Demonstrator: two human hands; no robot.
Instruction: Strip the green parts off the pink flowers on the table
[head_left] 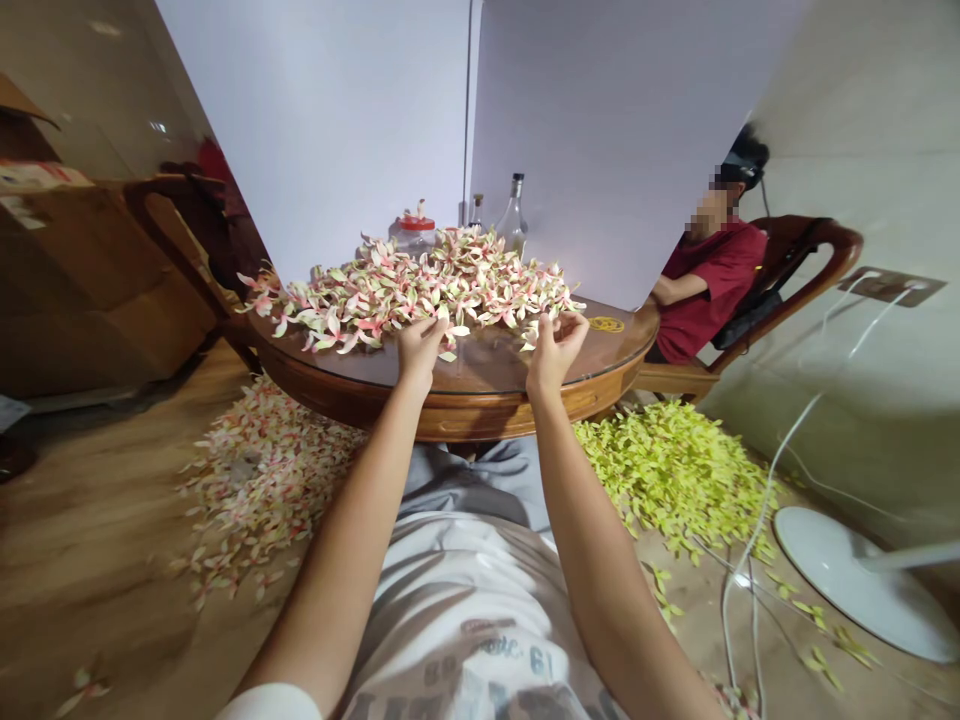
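Observation:
A wide heap of pink and white flowers covers the back of the round wooden table. At the heap's front edge, my left hand is closed in a pinch on a pale flower. To its right, my right hand is also closed, fingertips pressed together beside a pale flower at the heap's edge. Whether those fingertips hold anything is too small to make out. Yellow rubber bands lie on the tabletop right of my right hand.
Behind the heap stand a red-lidded jar, glass bottles and pale panels. Pink flowers lie on the floor at left, yellow-green ones at right, near cables and a white round base. A person sits at right.

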